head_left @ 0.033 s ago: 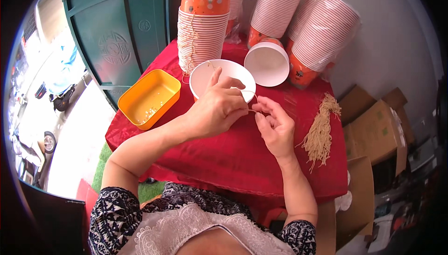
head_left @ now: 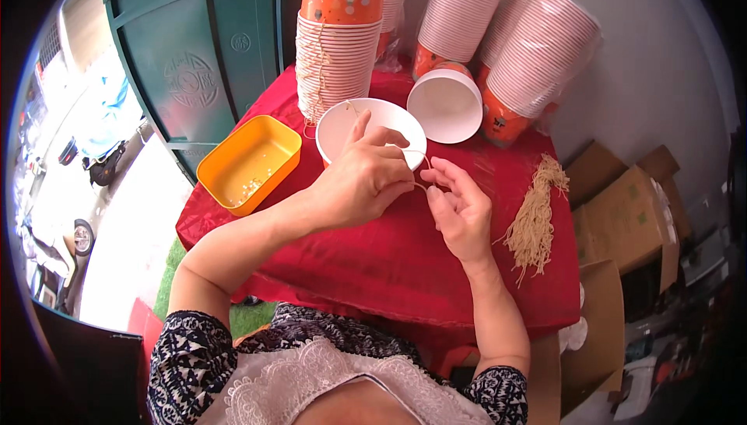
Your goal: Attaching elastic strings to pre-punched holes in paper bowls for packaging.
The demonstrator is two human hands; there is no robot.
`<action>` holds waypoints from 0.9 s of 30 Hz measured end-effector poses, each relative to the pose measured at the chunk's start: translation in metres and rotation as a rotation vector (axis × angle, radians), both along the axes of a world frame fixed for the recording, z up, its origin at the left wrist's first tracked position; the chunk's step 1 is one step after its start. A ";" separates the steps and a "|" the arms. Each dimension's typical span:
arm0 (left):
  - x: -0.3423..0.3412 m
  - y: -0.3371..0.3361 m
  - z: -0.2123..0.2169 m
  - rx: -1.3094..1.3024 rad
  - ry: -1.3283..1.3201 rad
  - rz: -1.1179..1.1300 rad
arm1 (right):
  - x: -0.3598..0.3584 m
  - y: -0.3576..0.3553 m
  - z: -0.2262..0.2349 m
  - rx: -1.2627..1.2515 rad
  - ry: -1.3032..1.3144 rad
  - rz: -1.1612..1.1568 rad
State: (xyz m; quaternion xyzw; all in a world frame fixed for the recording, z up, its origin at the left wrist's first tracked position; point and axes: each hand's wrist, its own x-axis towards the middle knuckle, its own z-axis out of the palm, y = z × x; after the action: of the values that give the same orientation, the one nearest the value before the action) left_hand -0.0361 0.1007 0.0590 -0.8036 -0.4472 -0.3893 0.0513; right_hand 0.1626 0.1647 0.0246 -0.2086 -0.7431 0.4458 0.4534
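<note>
Over the front of a white-lined paper bucket [head_left: 334, 135], my left hand [head_left: 362, 180] pinches a thin beige string [head_left: 420, 185], its index finger raised. Just to the right, my right hand [head_left: 461, 211] has its thumb and fingertips drawn together at the other part of that string, which makes a small loop between the hands. The fingers partly hide the string's ends. A bit of string also hangs at the bucket's far rim. To the right on the red cloth lies a bundle of beige strings [head_left: 535, 226].
A yellow plastic box [head_left: 216, 166] with small pale bits stands left on the red-covered table [head_left: 334, 265]. Behind the bucket rises a tall stack of orange-and-white buckets [head_left: 336, 59] with strings along it. Another bucket [head_left: 445, 106] lies tipped beside bagged stacks [head_left: 537, 51]. Cardboard boxes [head_left: 622, 223] stand right.
My right fingertips have shifted very slightly, up and to the right. My left hand and the other things stay as they were.
</note>
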 end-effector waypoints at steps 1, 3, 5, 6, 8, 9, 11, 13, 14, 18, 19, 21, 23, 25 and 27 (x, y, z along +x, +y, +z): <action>0.000 0.001 0.002 -0.003 0.002 0.000 | -0.001 -0.002 0.004 -0.003 0.002 0.000; 0.001 0.002 0.005 -0.017 0.004 -0.009 | -0.003 -0.009 0.015 -0.283 0.082 0.133; 0.001 0.003 0.007 -0.040 0.017 0.001 | -0.004 -0.007 0.010 -0.318 0.082 0.167; 0.001 0.004 0.007 -0.061 0.026 0.010 | -0.005 -0.006 0.008 -0.351 0.078 0.200; 0.000 0.006 0.005 -0.081 0.021 0.007 | -0.007 -0.007 0.007 -0.370 0.091 0.201; 0.000 0.007 0.004 -0.101 0.011 0.006 | -0.008 -0.005 0.001 -0.361 0.109 0.219; 0.000 0.007 0.003 -0.109 0.012 0.005 | -0.008 -0.002 -0.004 -0.353 0.128 0.236; 0.000 0.008 0.002 -0.119 0.010 0.005 | -0.009 -0.001 -0.005 -0.263 0.078 0.151; -0.001 0.008 0.002 -0.119 0.008 0.008 | -0.010 -0.001 -0.005 -0.265 0.078 0.152; -0.003 0.006 0.005 -0.129 0.022 0.015 | -0.011 -0.004 -0.002 -0.139 0.020 0.045; -0.003 0.005 0.006 -0.129 0.021 0.018 | -0.012 -0.004 -0.001 -0.068 -0.006 0.007; -0.005 0.010 0.005 -0.120 -0.073 0.058 | -0.011 -0.003 0.000 -0.004 0.006 -0.018; -0.014 0.012 0.009 -0.132 -0.062 0.085 | -0.011 -0.003 -0.001 0.059 0.018 -0.032; -0.024 0.014 0.009 -0.099 -0.065 0.113 | -0.013 -0.004 -0.003 0.112 -0.003 -0.076; -0.027 0.014 0.014 -0.241 -0.124 0.163 | -0.012 -0.003 -0.004 0.119 -0.031 -0.099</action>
State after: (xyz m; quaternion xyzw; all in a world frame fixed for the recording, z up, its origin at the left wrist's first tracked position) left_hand -0.0630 0.1145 0.0731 -0.7394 -0.5567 -0.3764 -0.0417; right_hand 0.1506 0.1613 0.0211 -0.2247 -0.7640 0.3745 0.4749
